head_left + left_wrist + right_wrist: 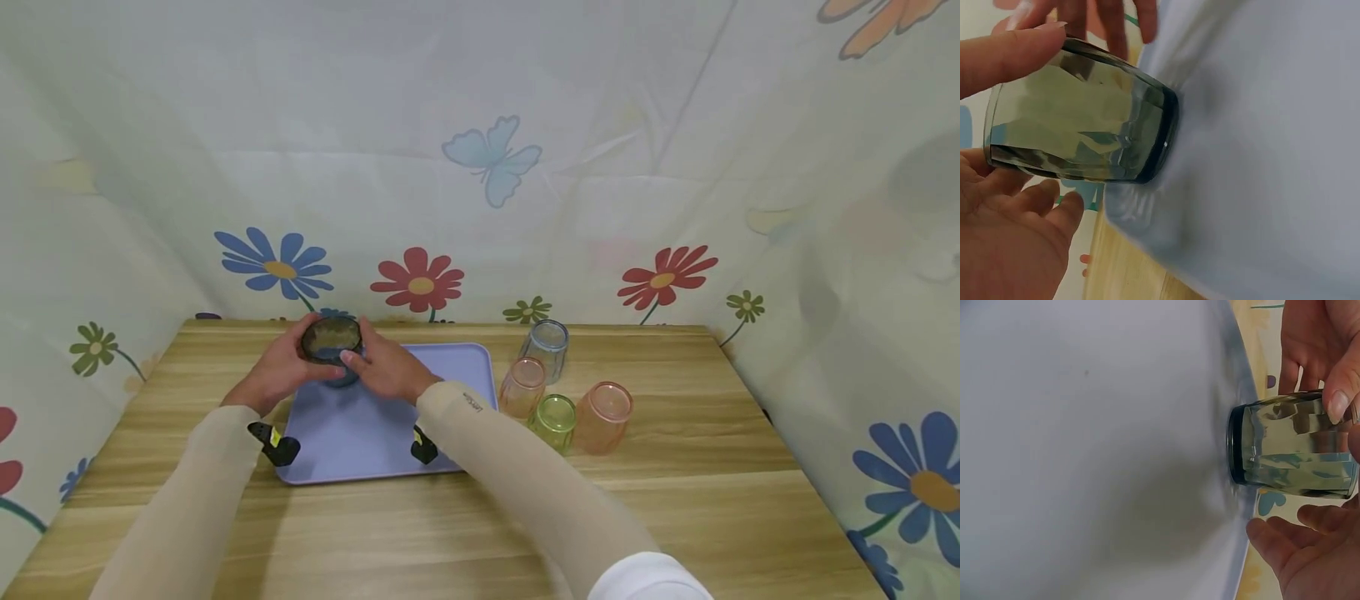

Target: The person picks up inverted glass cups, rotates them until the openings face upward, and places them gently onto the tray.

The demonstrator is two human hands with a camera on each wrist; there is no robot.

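A smoky grey-green glass (332, 335) stands upright over the far left part of a lavender tray (375, 433), its thick dark base at the tray's surface. My left hand (279, 367) holds the glass from the left, its thumb across the front. From the right, my right hand (392, 367) grips the same glass, thumb near the rim. In the left wrist view the faceted glass (1079, 119) shows between both hands. The right wrist view also shows the glass (1297, 447), near the tray's raised edge. Some fingers are hidden behind it.
Right of the tray stand upside-down tumblers: a blue one (546, 350), a pink one (522, 386), a green one (553, 422) and an orange-pink one (604, 417). The wooden table (720, 517) meets a flowered curtain (360, 192) at the back and sides.
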